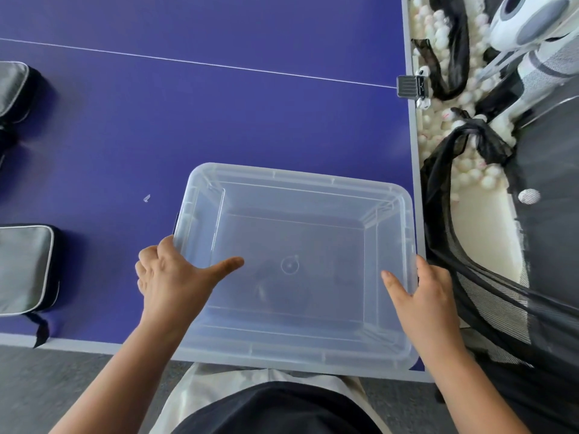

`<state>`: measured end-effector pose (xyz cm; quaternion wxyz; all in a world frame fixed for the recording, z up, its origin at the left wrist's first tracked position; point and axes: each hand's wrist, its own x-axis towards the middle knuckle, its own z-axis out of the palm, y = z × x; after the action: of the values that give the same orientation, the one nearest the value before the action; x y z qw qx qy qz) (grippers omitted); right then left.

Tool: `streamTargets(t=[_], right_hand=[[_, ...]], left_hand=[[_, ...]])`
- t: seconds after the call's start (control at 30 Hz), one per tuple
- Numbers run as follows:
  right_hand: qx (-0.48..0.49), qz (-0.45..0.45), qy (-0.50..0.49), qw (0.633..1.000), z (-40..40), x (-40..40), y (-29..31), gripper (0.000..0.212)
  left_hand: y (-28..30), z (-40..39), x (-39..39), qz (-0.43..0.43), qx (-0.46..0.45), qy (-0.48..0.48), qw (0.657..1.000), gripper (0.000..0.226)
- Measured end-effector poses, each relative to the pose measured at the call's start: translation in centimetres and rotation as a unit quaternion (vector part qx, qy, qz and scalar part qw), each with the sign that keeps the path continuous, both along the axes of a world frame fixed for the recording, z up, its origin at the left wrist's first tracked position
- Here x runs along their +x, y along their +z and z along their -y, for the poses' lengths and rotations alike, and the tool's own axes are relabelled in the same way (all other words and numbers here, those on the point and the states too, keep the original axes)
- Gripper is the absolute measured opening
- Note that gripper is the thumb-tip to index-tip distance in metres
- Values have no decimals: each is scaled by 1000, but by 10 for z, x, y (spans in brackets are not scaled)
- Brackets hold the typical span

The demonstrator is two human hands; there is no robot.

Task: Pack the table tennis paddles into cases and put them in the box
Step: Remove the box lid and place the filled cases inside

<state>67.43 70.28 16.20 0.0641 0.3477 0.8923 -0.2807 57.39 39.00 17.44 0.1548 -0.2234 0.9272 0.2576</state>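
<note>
A clear plastic box [313, 180] sits at the near right corner of the blue table tennis table [188, 114], and nothing lies inside it. My left hand [172, 277] grips its left rim, thumb inside and fingers curled over the outside. My right hand [419, 292] grips the right rim the same way. Two grey paddle cases with black edging lie at the table's left side, one near [25, 267] and one farther back [14, 89]; both are cut off by the frame. No paddles are visible.
Right of the table stands a black mesh catch net [470, 261] holding several white balls [482, 177]. A white and grey ball machine [532, 23] rises at the top right. A net clamp [409, 86] sits on the table's right edge. Grey floor lies below.
</note>
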Motion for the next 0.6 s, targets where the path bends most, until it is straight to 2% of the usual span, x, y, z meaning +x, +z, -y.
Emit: streamTargets(t=[0.3, 0.6], right_hand=[[-3, -18, -19, 1000, 6, 1, 14, 70], [20, -56, 9, 998, 39, -23, 36, 73]], left_hand=[[8, 5, 2, -23, 3, -1, 1000, 130], [21, 43, -13, -47, 25, 18, 998, 133]])
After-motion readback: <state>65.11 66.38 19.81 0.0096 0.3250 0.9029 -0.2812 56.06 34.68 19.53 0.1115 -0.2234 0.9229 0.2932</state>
